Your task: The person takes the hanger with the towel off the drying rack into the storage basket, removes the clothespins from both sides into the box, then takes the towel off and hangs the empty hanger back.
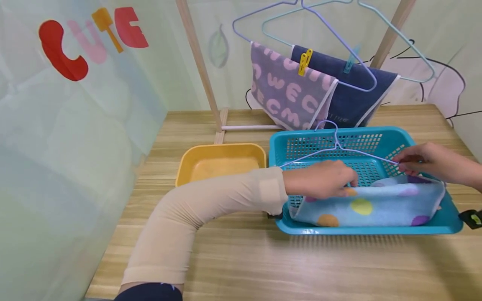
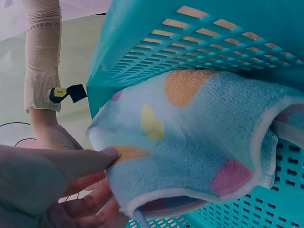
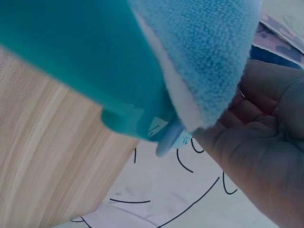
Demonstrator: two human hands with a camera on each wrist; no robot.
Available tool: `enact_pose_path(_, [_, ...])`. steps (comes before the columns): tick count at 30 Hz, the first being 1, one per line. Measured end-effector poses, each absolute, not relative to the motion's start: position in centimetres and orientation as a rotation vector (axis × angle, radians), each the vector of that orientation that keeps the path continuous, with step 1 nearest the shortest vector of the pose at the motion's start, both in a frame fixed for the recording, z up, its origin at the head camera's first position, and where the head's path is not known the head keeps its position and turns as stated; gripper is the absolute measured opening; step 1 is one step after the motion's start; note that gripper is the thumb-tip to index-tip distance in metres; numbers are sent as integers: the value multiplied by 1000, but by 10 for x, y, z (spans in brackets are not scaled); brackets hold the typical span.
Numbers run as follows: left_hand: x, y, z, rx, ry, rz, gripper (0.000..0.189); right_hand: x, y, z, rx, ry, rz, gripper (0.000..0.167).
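A light blue towel [image 1: 395, 205] with colored dots lies folded over the lower part of a lavender hanger [image 1: 336, 144], inside a teal basket [image 1: 361, 230]. My left hand [image 1: 325, 179] pinches the towel's upper fold; in the left wrist view its thumb lies on top of the towel [image 2: 190, 128] and the fingers are beneath. At the hanger's right end, my right hand [image 1: 433, 163] grips the sloping arm between thumb and fingers. The right wrist view has the right hand [image 3: 266, 137] beside the towel's white edge, with the hanger's tip [image 3: 169, 137] poking out below.
Left of the basket stands a yellow tub [image 1: 222, 161]. Behind, a purple lettered towel [image 1: 290, 88] and a navy towel [image 1: 361, 92] hang on hangers with a yellow clip [image 1: 305, 62] and a blue clip [image 1: 352, 59]. A wooden rack post [image 1: 201, 62] rises behind the tub.
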State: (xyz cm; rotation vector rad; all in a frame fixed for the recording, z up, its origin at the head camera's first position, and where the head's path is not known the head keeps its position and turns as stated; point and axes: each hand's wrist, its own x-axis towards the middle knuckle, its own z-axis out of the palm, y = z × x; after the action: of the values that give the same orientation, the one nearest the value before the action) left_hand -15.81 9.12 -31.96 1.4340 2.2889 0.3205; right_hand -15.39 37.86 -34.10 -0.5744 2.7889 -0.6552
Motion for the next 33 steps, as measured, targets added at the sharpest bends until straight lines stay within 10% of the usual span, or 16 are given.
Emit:
enact_pose_path(5, [-158, 91, -322, 1507, 2300, 407, 8, -154, 378, -342, -581, 2784, -667, 17])
enact_pose_path(17, [-154, 89, -320, 1561, 2371, 409, 49, -153, 374, -346, -538, 2744, -722, 13])
enact_pose_path(25, [-153, 88, -315, 1536, 2364, 446, 8, -149, 373, -346, -520, 2751, -733, 11])
enact_pose_path(33, [-153, 86, -305, 1549, 2326, 559, 10, -147, 374, -342, -461, 2747, -709, 9])
